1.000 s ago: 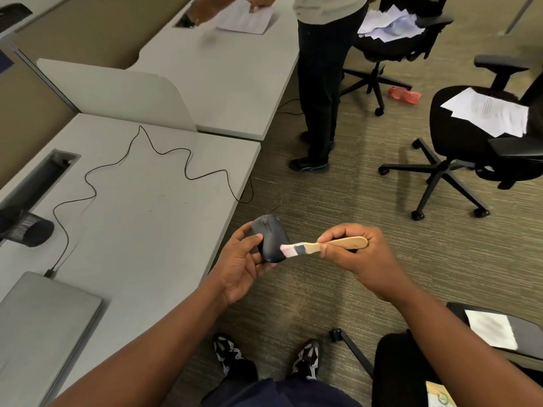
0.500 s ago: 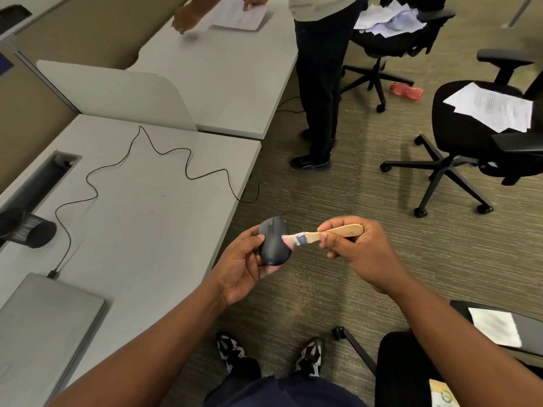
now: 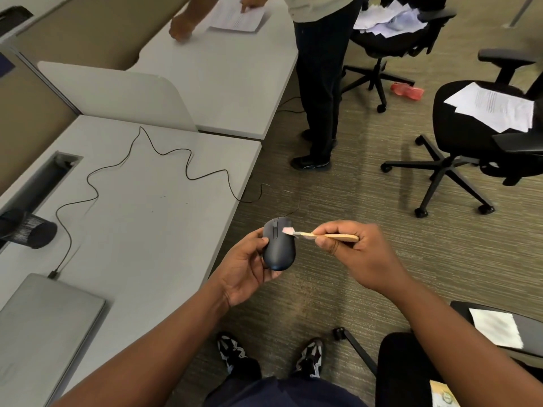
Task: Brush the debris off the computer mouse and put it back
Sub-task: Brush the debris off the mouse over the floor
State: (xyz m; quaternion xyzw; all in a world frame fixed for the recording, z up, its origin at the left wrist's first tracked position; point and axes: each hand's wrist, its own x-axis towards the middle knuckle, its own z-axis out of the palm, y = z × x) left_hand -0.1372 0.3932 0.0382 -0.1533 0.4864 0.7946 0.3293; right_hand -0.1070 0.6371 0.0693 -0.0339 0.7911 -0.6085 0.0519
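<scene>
Fingers of the L hand are curling round the computer mouse, thumb on its left flank, palm cupping it from below; grip is closed on the body, top side facing up toward the camera. Mouse is being held in mid-air over the carpet, just off the front-right corner of the desk, not touching the desk surface. R hand is pinching the brush w/ thumb and forefinger closed on the wooden handle, remaining fingers folded in. Brush is lying roughly horizontal, pale bristle end pointing left and touching the mouse's upper right side near the wheel; bristles are blurred. A thin black cable is snaking across the desk from a plug beside the closed laptop at lower left, dropping off the desk edge and rising to the front of the mouse. A black mesh pen cup is lying on its side at the desk's left edge. Small dark specks are sitting on the desktop, mid-surface. Wearer's patterned shoes are showing at the bottom, centre. A second person is standing by the far desk, hands on a paper sheet. Office chairs w/ loose papers are standing at right.
</scene>
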